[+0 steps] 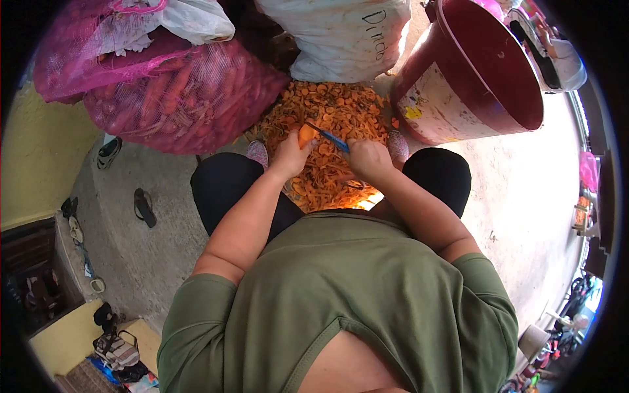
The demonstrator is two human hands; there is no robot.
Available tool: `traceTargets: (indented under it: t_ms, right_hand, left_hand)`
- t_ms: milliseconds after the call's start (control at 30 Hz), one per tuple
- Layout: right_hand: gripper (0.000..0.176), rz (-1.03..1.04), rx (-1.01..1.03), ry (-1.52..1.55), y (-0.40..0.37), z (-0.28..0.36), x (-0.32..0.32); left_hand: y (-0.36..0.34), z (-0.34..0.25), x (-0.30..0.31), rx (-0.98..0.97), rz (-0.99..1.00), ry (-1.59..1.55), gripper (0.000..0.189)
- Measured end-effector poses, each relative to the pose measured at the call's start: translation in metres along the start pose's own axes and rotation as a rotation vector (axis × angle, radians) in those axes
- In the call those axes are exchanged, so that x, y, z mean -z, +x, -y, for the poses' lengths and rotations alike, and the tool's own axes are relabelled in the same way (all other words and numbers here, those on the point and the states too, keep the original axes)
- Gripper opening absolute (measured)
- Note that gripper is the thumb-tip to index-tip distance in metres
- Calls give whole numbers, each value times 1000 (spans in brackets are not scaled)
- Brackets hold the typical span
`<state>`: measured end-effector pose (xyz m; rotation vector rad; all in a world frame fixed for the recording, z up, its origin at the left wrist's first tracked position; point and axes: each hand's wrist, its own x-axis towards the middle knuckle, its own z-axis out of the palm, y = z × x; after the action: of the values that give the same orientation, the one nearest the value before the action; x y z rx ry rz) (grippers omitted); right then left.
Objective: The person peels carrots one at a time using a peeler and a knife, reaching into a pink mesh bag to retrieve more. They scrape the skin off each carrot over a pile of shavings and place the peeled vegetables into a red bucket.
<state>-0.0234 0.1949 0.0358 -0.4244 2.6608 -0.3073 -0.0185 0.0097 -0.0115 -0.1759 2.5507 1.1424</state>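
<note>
My left hand (291,156) is wrapped around an orange carrot (306,135), its bright end sticking out past the fingers. In my right hand (369,159) is a blue-handled blade (335,141), pointing left with its thin dark tip right at the carrot. Both hands are close together over a heap of carrot peels and round carrot slices (334,108) on the ground between my feet. The palm side of each hand is hidden.
A pink mesh sack (190,98) full of carrots stands at the front left. Ahead is a white sack (347,42) with writing; a large dark red bucket (452,85) tilts at the front right. A dark sandal (144,207) lies on the concrete floor (173,262) at left.
</note>
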Motion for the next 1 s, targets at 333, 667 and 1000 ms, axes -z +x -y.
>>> traceTargets:
  t_ms: [333,667,1000]
  right_hand:
    - [17,-5,2,-84,12,-11,-25]
    - [28,-68,-234,165,38,-38,-30]
    - [25,-419,-233,862,22,-38,43]
  left_hand:
    - [-4,-6,14,61,356,-631,36]
    - [-4,-5,16,140,358,-1175,42]
    - [-1,0,5,-126,269,-614,49]
